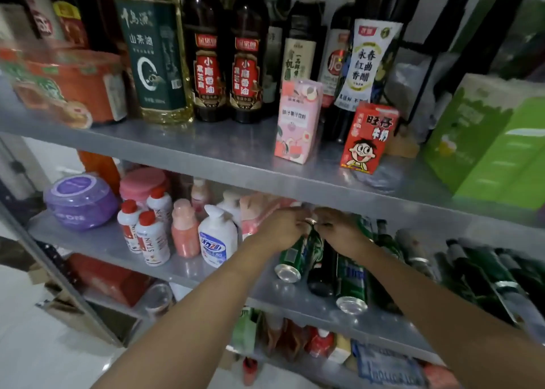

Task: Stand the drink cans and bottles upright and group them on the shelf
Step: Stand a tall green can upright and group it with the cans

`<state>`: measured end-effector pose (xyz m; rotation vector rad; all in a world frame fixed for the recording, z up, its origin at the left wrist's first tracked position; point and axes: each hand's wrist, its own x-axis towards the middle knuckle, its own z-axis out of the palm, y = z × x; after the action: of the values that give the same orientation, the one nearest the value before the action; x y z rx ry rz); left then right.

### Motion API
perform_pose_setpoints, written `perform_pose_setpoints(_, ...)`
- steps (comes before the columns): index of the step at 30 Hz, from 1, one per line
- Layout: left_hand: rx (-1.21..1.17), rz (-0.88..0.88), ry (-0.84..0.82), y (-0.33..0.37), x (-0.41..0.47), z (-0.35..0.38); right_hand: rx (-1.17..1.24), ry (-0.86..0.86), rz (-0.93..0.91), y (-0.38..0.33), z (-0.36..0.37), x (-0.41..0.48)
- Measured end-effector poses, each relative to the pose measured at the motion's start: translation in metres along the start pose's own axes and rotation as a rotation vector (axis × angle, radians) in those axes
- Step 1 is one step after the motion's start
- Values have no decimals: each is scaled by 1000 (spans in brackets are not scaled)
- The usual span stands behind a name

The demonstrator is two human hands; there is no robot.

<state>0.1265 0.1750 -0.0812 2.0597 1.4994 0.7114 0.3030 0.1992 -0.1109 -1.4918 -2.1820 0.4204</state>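
On the middle shelf (265,291) stand green drink cans and dark bottles. A green can (295,256) leans with its silver base toward me; my left hand (280,226) is closed around its upper part. My right hand (336,229) grips the top of a dark bottle (321,273) right beside it. Both hands meet under the edge of the shelf above. In front stands another green can (352,285). Several more dark green bottles (472,270) lean along the shelf to the right.
Left of the hands stand a white soap pump bottle (217,238), pink bottles and white stain-remover bottles (152,241), plus a purple tub (79,199). The upper shelf holds oil and vinegar bottles, a pink carton (296,123), a red milk carton (367,138) and a green box (486,140).
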Motion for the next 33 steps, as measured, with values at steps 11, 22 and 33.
perform_pose_setpoints(11,192,155,207,-44,-16,32,-455,-238,-139,26,-16,24)
perform_pose_setpoints(22,216,42,483,-4,-41,113,-551,-186,-355,56,-54,-16)
perform_pose_setpoints(33,425,-168,448,34,-15,111,-369,-173,-286,99,-60,15)
